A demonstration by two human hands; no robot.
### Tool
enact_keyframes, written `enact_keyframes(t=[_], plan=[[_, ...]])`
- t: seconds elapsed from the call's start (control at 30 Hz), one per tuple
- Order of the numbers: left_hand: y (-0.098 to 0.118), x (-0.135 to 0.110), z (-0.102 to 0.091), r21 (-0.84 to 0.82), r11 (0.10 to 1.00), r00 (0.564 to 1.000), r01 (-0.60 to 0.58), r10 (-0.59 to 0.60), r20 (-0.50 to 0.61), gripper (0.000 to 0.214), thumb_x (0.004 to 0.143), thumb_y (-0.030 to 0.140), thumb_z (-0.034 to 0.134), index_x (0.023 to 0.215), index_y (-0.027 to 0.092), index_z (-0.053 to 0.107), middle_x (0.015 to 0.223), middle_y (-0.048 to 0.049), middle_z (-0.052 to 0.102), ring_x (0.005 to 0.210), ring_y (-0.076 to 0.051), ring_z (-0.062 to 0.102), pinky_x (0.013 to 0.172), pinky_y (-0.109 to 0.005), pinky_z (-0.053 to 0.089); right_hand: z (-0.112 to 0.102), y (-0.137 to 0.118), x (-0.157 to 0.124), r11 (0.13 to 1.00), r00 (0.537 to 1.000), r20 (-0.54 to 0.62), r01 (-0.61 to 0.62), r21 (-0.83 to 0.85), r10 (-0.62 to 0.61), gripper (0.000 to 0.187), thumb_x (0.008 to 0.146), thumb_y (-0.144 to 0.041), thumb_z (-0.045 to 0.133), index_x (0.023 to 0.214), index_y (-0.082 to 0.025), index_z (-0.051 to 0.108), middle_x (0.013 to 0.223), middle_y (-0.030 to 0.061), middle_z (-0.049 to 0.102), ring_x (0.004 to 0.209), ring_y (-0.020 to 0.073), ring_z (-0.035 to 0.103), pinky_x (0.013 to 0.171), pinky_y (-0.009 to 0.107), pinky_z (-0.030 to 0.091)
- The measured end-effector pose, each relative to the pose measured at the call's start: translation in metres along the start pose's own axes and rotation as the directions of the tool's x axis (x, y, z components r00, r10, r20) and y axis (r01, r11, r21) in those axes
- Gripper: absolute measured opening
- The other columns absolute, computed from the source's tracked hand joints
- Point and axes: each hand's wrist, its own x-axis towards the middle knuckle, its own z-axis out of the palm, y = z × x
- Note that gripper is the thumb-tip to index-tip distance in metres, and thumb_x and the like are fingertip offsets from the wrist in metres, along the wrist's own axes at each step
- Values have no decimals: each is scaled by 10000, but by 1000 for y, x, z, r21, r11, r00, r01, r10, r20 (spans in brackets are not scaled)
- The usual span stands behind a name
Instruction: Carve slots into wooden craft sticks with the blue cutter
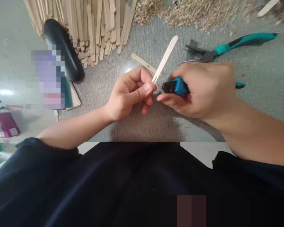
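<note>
Between the thumb and fingers of my left hand point(132, 93) is a wooden craft stick point(166, 58), tilted up to the right, with a small slot cut near its gripped end. My right hand point(203, 88) is wrapped round a blue and black utility knife point(177, 86). Its short blade points left and lies close to the held end of the stick; whether they touch I cannot tell. Another craft stick point(142, 61) with a small slot lies on the table just behind, partly covered by the held one.
Teal-handled pliers point(227, 49) lie behind my right hand. A large heap of craft sticks point(94, 28) is at the back left, wood shavings point(194, 14) at the back right. A black case point(63, 50) and a phone-like item point(72, 96) lie left. The table's point(142, 130) front edge is near my body.
</note>
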Motion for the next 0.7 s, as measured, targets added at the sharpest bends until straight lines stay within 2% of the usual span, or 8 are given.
enact_keyframes(t=[0.17, 0.4, 0.53, 0.7], plan=[[3, 0, 0, 22, 1000, 1000, -1, 1, -3, 545, 942, 624, 969, 842, 215, 623, 641, 74, 673, 530, -67, 649, 445, -165, 528, 1, 6, 0, 999, 1000, 28, 5, 31, -6, 1015, 1050, -1011, 28, 1038, -272, 724, 892, 97, 749, 833, 288, 704, 707, 434, 398], [4, -1, -2, 87, 996, 999, -10, 8, 34, 554, 950, 651, 950, 823, 223, 623, 616, 84, 663, 487, -57, 614, 441, -178, 513, -4, 6, 4, 993, 996, 50, 70, 92, -75, 959, 1052, -1008, 7, 867, -269, 590, 726, 39, 584, 681, 222, 581, 651, 397, 349], [4, -1, -7, 126, 991, 994, -48, 34, 108, 508, 961, 602, 957, 829, 217, 653, 640, 77, 693, 464, -46, 599, 429, -169, 481, -5, 6, 5, 982, 986, 107, 111, 152, -128, 923, 1045, -1018, 17, 804, -285, 523, 626, 6, 479, 608, 204, 486, 639, 402, 320], [4, -1, -11, 150, 986, 984, -71, 45, 171, 485, 977, 542, 955, 816, 209, 639, 636, 77, 686, 442, -31, 567, 425, -163, 434, 3, 3, 0, 982, 993, 66, 86, 166, -98, 938, 1038, -997, -51, 806, -288, 518, 600, -2, 436, 572, 192, 359, 647, 411, 288]])
